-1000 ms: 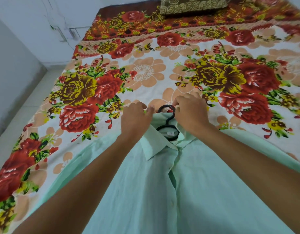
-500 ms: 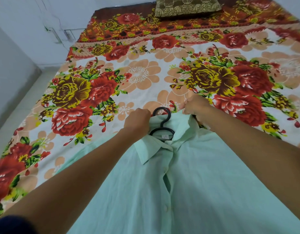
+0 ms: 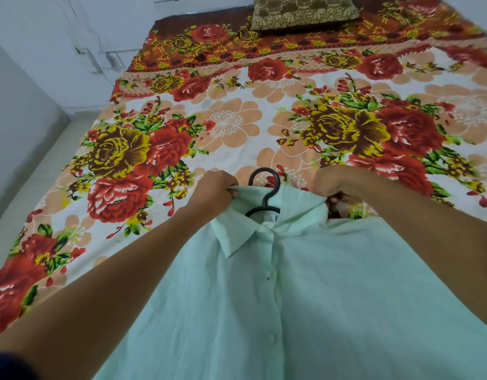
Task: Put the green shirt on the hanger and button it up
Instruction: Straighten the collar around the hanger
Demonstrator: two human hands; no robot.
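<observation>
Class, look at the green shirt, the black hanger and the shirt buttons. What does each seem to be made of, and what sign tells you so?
Green shirt: thin woven cloth, likely cotton or linen; matte, finely crinkled, folds softly.
Black hanger: probably plastic, possibly coated metal; smooth, evenly dark, rigid curved hook.
Shirt buttons: likely plastic; small pale discs with a faint sheen.

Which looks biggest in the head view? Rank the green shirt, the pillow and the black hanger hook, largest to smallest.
1. green shirt, though nearness to the camera enlarges it.
2. pillow, far off and partly cropped.
3. black hanger hook, smallest.
</observation>
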